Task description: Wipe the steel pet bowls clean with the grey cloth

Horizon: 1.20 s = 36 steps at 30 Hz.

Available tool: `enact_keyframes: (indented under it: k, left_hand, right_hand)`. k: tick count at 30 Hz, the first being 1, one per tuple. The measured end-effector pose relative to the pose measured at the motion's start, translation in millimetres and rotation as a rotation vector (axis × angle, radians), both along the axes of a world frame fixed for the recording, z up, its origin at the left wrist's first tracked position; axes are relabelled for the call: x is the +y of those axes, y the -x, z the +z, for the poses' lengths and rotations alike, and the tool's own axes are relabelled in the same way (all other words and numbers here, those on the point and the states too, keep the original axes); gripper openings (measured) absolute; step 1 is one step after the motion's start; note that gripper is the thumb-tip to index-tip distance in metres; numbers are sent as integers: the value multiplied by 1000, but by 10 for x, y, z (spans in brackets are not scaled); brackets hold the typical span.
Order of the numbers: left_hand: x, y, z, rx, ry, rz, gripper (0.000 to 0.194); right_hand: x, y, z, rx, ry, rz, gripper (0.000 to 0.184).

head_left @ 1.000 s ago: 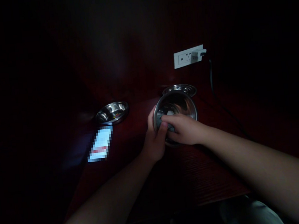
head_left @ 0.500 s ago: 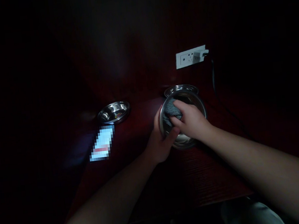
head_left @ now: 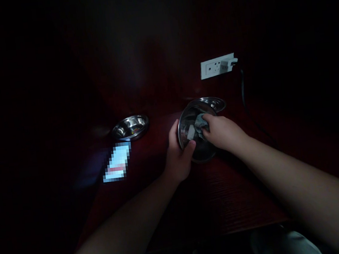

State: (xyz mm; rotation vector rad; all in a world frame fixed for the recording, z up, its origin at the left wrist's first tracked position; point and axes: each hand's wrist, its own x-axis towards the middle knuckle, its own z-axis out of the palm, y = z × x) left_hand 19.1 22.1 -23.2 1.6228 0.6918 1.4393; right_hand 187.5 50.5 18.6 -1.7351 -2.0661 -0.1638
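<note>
My left hand (head_left: 179, 158) grips the left rim of a shiny metal bowl (head_left: 204, 151), its thumb over the inner edge and the other fingers behind. The bowl is tilted, its mouth turned toward my right hand. Inside the mouth, my right hand (head_left: 223, 131) pinches a bunched grey-green patterned cloth (head_left: 201, 124). A pale rectangular patch (head_left: 191, 132) shows on the bowl's inner wall; I cannot tell whether it is a label or a reflection. Behind the bowl lies a second round metal dish (head_left: 220, 103), partly hidden.
Another metal bowl (head_left: 124, 129) stands at the left of the dark red table (head_left: 226, 202). A lit phone with a blurred screen (head_left: 117, 161) lies in front of it. On the back wall is a socket (head_left: 216, 66) with a plugged-in adapter, and a black cable (head_left: 243, 91) hangs down.
The bowl has tipped further, its mouth turning to the right. My right hand has shifted slightly right with the cloth, and the pale patch inside has come into view.
</note>
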Motion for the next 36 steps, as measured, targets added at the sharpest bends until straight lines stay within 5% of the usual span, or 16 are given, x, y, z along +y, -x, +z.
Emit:
enact_keyframes:
  k: [14,36]
  left_hand:
    - [-5,3,9,-8,-37,58,67]
    - [-14,17,36,106,-5,68,62]
  right_hand:
    - [-33,69,-54,35,314,270,16]
    - [-194,79,39,221,434,729,15]
